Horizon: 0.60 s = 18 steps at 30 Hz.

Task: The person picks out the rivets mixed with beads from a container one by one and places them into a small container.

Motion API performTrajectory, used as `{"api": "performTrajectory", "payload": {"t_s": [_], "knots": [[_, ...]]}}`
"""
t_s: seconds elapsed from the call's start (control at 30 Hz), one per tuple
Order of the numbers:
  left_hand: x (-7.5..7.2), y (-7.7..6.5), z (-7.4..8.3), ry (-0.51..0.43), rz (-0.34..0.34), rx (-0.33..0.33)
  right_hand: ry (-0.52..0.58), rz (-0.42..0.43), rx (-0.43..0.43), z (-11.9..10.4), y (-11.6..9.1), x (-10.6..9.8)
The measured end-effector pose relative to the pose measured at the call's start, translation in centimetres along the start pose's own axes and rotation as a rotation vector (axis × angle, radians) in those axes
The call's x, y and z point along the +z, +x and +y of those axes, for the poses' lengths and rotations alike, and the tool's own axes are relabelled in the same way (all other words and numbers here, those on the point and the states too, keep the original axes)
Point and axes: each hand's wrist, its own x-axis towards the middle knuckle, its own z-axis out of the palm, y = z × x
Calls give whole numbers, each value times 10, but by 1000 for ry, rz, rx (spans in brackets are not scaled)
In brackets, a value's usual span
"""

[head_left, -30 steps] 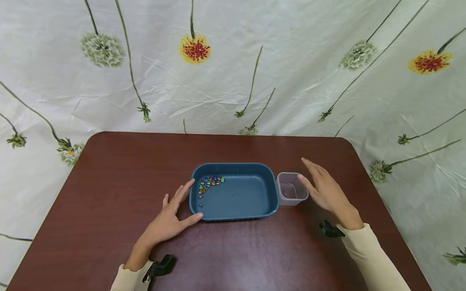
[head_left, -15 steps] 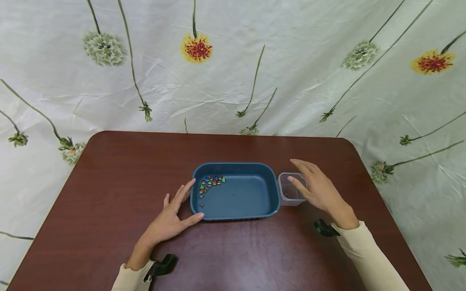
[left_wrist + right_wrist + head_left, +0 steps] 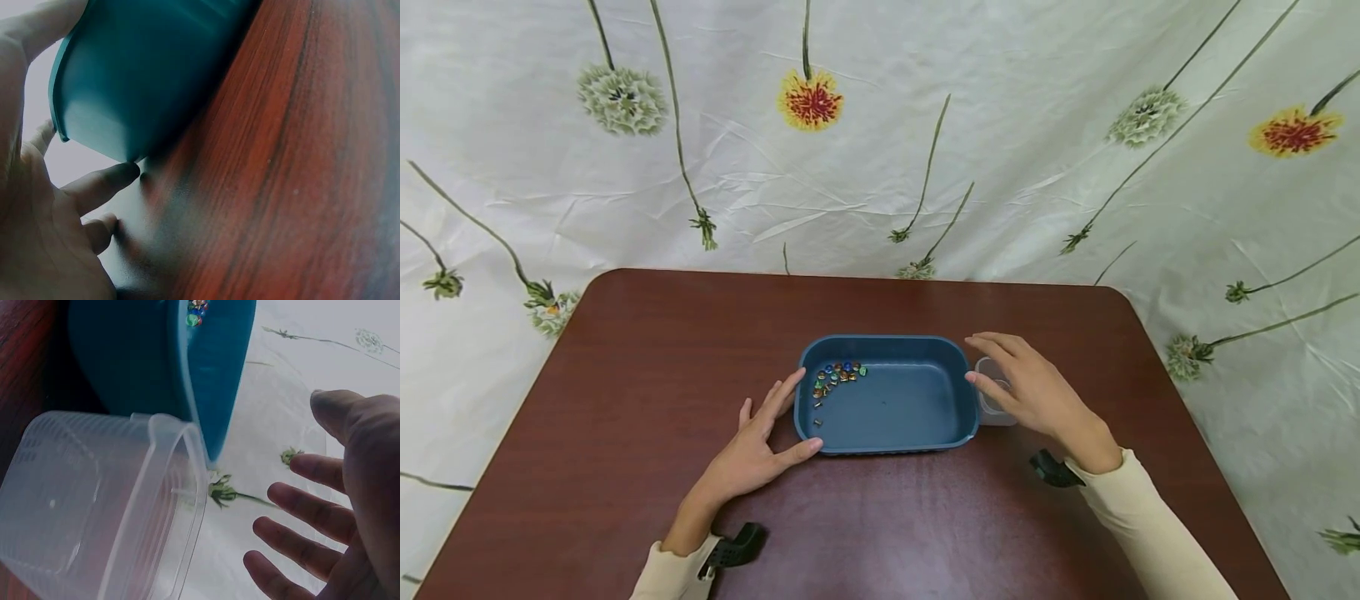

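Note:
A blue rectangular tray (image 3: 895,417) stands mid-table, with several small shiny colored beads or stones (image 3: 842,372) gathered along its left end. My left hand (image 3: 748,458) touches the tray's left end, fingers spread, thumb at the near corner and index finger at the rim. In the left wrist view, fingertips meet the tray's outer wall (image 3: 137,81). Against the tray's right side stands a clear plastic container (image 3: 81,506). My right hand (image 3: 1037,392) hovers above that container with fingers extended and holds nothing; it partly hides the container in the head view.
The brown wooden table (image 3: 895,525) has rounded far corners. Behind it hangs a white cloth (image 3: 865,150) printed with flowers. Dark straps with devices (image 3: 737,546) are worn at both wrists.
My right hand has moved left, from beside the container's right edge to over it, toward the tray's right rim. The left hand stays at the tray.

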Motion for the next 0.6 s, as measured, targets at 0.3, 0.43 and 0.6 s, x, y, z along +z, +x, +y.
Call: {"api": "performTrajectory", "payload": {"t_s": [0.3, 0.43, 0.6], "knots": [[1, -1, -1, 5, 2, 0, -5, 0, -107, -7, 12, 8], [1, -1, -1, 2, 6, 5, -10, -9, -148, -10, 19, 12], [0, 0, -2, 4, 9, 7, 0, -61, -185, -14, 29, 17]]}}
